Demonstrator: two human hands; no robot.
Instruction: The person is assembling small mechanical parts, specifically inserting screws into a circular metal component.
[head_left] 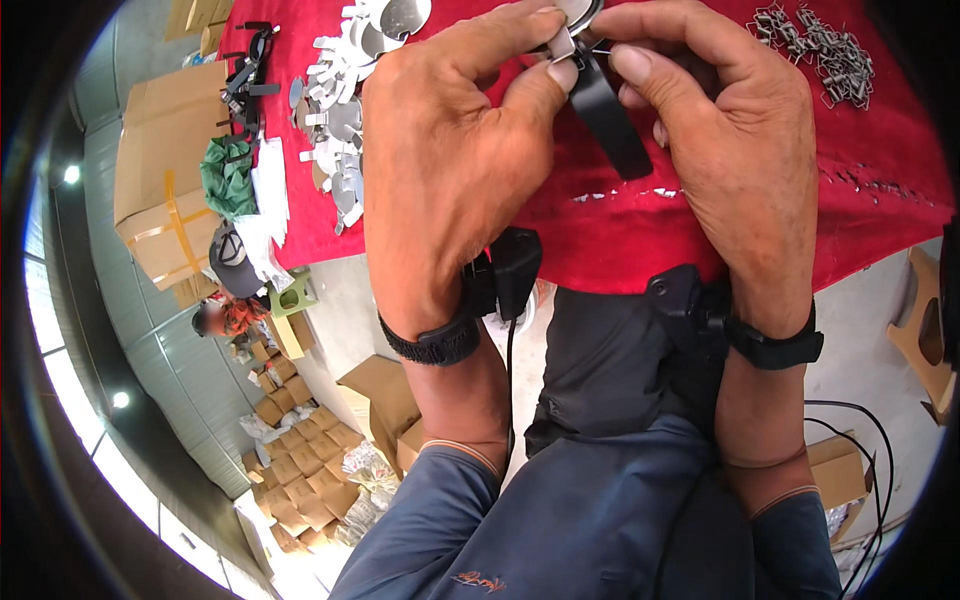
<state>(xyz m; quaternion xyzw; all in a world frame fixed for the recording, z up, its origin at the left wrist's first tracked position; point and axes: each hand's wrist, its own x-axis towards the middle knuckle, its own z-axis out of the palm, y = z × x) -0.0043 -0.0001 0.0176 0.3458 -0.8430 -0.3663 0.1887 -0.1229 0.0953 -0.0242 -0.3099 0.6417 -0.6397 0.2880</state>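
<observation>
Close together over the far part of the table, both my hands work on one small assembly. My left hand (460,150) is closed, its thumb and index finger pinching the bent tab of a shiny round metal lid (578,12). A black curved handle (612,125) hangs down from the tab between my hands, its free end toward me. My right hand (740,150) is closed too, with thumb and index finger at the handle's top; a thin metal wire end shows at the thumb tip. Most of that wire piece is hidden by the fingers.
Bent wire springs (815,55) lie heaped at the far right on the red cloth (560,235). Tabbed metal lids (345,120) are piled left, beyond them black handles (245,85). Cardboard boxes (310,465) stand on the floor at left; another person (235,318) is farther off.
</observation>
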